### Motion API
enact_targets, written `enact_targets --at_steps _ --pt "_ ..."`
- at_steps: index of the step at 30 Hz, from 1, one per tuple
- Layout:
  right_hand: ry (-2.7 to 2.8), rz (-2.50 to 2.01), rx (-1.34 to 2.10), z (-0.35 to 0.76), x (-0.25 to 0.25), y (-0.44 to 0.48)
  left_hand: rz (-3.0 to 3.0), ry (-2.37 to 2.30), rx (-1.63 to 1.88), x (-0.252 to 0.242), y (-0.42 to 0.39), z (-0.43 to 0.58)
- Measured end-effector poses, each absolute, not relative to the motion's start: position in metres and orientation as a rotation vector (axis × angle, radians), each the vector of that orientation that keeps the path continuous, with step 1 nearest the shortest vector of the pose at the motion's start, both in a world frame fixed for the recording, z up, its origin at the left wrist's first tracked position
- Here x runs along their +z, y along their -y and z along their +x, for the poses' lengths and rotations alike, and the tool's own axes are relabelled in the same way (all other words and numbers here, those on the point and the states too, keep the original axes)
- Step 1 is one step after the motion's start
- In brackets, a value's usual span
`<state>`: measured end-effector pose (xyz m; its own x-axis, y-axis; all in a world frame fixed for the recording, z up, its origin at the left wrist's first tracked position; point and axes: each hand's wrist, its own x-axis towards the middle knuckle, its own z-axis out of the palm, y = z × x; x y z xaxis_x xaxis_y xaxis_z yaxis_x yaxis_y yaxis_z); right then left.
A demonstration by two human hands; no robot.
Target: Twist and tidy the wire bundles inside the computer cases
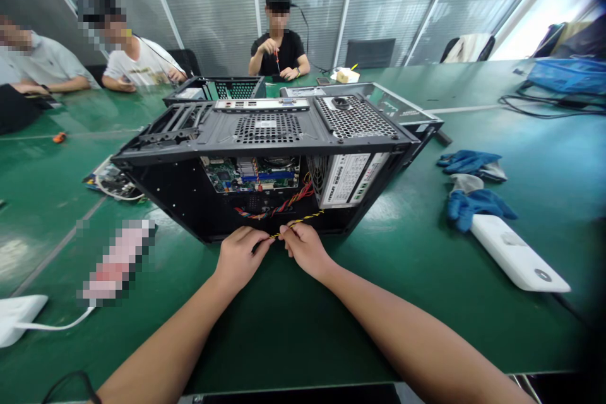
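Before me, a green table (293,341) bears an open computer case (267,146). Gloves (478,205) lie to my right.

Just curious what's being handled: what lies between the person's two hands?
In the head view, a thin yellow-and-black cable spans the gap between left hand and right hand.

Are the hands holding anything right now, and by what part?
Yes: the left hand and right hand pinch a yellow-and-black cable at two neighbouring spots; whether the left has its very end is hidden.
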<state>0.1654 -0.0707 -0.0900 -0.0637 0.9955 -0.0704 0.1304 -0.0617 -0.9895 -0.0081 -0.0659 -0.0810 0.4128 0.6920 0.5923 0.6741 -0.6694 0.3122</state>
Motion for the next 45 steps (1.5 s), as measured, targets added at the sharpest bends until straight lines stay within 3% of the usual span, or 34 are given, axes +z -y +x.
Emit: enact_targets --at_steps 10,21,45 --pt "1.409 -1.303 1.203 0.1655 -0.0913 0.0725 2.646 -1.308 0.845 -0.0817 0.0650 -0.0089" --pt "1.380 -1.309 1.210 0.1658 -0.0882 0.0718 2.746 -1.222 1.010 -0.0832 0.0640 -0.0111" --pt "1.419 -1.302 1.193 0.1659 -0.0912 0.0721 2.644 -1.233 0.839 -0.0851 0.0615 -0.0120"
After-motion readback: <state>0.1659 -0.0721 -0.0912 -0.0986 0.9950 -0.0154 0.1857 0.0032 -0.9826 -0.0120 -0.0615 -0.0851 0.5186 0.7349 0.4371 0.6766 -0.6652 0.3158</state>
